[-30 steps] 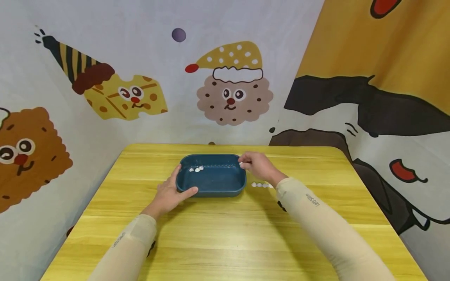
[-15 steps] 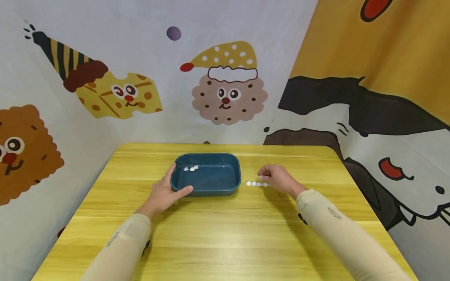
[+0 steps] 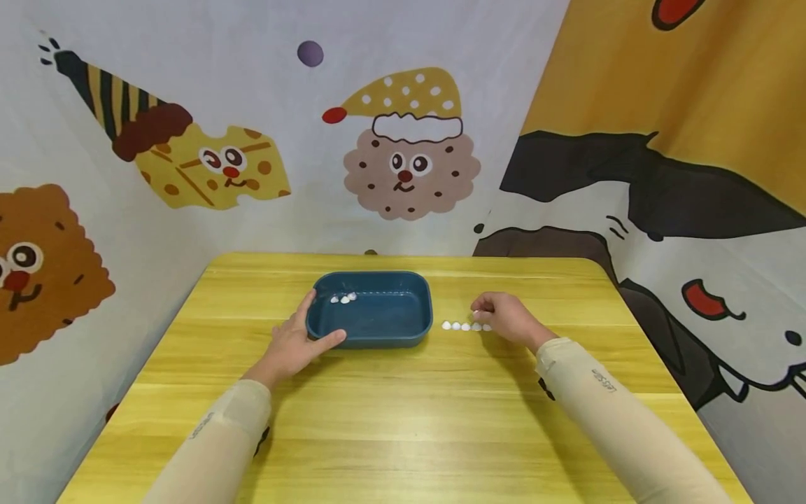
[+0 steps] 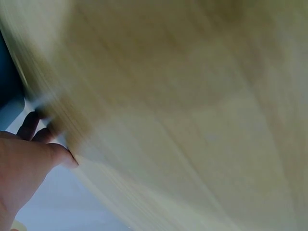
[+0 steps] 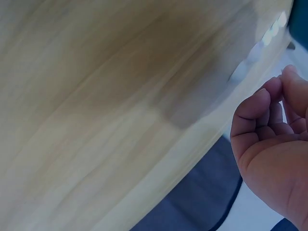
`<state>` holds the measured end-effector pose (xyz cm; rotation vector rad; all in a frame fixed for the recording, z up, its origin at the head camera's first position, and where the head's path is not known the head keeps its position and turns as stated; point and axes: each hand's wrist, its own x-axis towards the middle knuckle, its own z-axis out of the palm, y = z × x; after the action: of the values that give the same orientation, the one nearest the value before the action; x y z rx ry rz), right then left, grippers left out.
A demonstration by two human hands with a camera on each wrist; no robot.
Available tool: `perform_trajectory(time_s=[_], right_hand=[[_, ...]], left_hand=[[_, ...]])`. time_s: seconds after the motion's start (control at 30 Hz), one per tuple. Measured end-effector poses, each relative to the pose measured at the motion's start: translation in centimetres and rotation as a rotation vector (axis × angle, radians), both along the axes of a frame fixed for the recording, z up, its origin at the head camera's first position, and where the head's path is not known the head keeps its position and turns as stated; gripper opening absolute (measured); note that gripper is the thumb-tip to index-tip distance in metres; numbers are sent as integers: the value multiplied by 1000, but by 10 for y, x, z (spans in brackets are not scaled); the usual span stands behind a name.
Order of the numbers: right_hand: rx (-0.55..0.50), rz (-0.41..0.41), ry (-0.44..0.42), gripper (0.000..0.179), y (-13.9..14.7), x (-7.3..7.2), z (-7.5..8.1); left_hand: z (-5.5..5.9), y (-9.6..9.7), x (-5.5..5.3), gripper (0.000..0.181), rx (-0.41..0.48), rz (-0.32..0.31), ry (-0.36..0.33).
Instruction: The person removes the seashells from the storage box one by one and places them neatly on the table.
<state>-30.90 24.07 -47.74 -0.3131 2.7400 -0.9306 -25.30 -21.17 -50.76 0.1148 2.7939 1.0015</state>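
Tray (image 3: 378,343), dark-blue and rounded-rectangular, holds three small white rounded pieces (image 3: 345,299), steadied, it seems, by the straight-fingered left hand (image 3: 292,348) against it; the right hand (image 3: 508,319) apparently pinches another white piece (image 3: 475,314), for fine control, above a matching row (image 3: 466,326) beside it.

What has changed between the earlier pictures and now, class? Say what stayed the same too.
The right grip moved rightward from the tray's right rim to the row of white pieces. It appears to pinch a small white piece; no release is visible. The left grip stayed at the tray's left end, and the three white pieces inside stayed put.
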Motion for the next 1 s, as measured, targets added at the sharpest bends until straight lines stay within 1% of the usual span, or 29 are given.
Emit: perform_trajectory(time_s=[0.13,0.33,0.53,0.77,0.83,1.0], right_hand=[[38,-7,30,18,20,0,-5],[59,-29,15,16,36,5,-10],[95,-38,11,16,39,6,-13],[144,-39,61,15,40,5,-14],[160,-56,70,14,41,6,-15],[163,-65,82,15,43,7,-16]], left_hand=[[1,1,-1,121,3,-1,0],[3,1,0,120,1,2,1],[2,1,1,119,0,1,-5],[-1,1,1,119,9,-3,-3],[-1,2,1,119,7,-1,-3],[-1,1,1,119,0,1,-2]])
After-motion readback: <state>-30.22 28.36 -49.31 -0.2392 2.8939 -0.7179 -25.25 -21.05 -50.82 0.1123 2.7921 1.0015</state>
